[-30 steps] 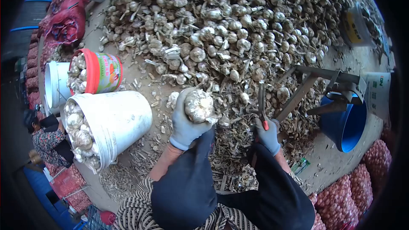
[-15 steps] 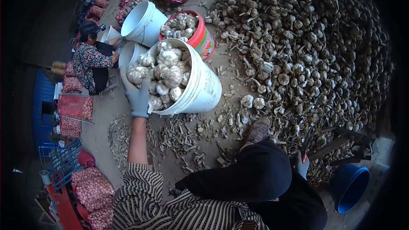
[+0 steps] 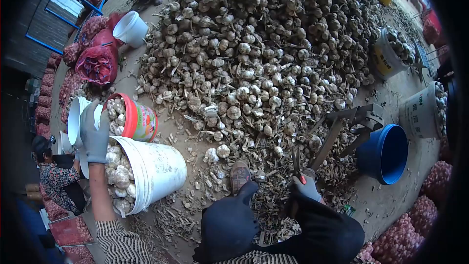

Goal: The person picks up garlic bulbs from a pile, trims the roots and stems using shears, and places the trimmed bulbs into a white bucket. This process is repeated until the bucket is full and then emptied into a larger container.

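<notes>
My left hand (image 3: 94, 134), in a grey glove, is raised by the far rim of the white bucket (image 3: 159, 173). Its fingers are stretched out, with a gap beside the thumb and no bulb visible in it. Garlic bulbs (image 3: 118, 176) fill that bucket; more lie in the red bucket (image 3: 144, 122) just beyond. Down by my right leg, my gloved right hand (image 3: 308, 188) is closed around red-handled clippers (image 3: 297, 164), whose blades point toward the big garlic heap (image 3: 273, 63). My knee hides part of the wrist.
A metal-framed stand (image 3: 337, 132) and a blue bucket (image 3: 383, 154) are at right. Labelled white buckets (image 3: 420, 115) of garlic stand farther right. Another person (image 3: 56, 176) sits at far left. Trimmed stalks (image 3: 181, 220) litter the floor. A red mesh sack (image 3: 99, 63) lies back left.
The view has swung right, bringing my right hand and the clippers into clearer sight. My left hand has shifted from the garlic in the white bucket to beyond its far rim.
</notes>
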### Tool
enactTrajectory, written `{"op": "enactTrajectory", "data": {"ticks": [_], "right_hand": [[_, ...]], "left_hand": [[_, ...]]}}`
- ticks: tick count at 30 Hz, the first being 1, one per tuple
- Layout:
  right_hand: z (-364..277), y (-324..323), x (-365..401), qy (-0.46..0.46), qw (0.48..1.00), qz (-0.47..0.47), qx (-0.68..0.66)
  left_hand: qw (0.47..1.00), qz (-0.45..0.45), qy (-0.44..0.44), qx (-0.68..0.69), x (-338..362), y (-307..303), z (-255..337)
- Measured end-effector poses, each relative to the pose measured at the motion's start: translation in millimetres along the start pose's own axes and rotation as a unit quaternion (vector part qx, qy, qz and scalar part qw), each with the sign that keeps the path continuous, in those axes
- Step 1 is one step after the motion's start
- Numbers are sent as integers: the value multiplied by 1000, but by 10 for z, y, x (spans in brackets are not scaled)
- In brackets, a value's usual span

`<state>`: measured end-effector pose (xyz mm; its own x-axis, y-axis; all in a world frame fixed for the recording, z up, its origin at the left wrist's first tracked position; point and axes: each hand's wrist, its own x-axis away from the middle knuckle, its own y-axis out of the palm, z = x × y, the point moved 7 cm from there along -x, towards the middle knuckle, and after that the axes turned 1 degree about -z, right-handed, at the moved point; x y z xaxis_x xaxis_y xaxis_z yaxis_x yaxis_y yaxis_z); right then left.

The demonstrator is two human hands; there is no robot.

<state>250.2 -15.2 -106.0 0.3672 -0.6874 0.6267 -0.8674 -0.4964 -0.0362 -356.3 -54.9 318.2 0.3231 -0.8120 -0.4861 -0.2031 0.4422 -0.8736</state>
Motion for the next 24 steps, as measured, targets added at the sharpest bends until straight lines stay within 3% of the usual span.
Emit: {"op": "enactTrajectory", "data": {"ticks": [1, 3, 5, 6, 9, 14, 17, 20, 24], "right_hand": [[-29, 40, -22, -8, 1000, -12, 15], [-18, 100, -85, 10, 999, -18, 36], [-9, 155, -172, -46, 996, -26, 72], [119, 142, -222, -51, 991, -30, 119], [28, 120, -221, -9, 994, -46, 98], [-139, 12, -169, 45, 998, -38, 19], [-284, -57, -155, 69, 998, -6, -5], [-204, -83, -229, 80, 997, 10, -9], [-370, -16, -332, 15, 1000, -19, -5]], "left_hand": [[994, -36, 7, 103, -228, 172, 433], [977, -85, 138, 135, -567, 624, 1312], [950, -110, 211, 201, -801, 1415, 1851], [942, -120, 215, 229, -941, 1843, 2057], [936, -135, 204, 254, -1406, 3166, 2406], [947, -232, 77, 207, -2185, 4930, 2521], [950, -264, -39, 161, -2118, 5306, 2598], [944, -319, -57, 65, -2052, 5164, 2677], [949, -294, -74, 81, -1967, 4997, 2472]]}}
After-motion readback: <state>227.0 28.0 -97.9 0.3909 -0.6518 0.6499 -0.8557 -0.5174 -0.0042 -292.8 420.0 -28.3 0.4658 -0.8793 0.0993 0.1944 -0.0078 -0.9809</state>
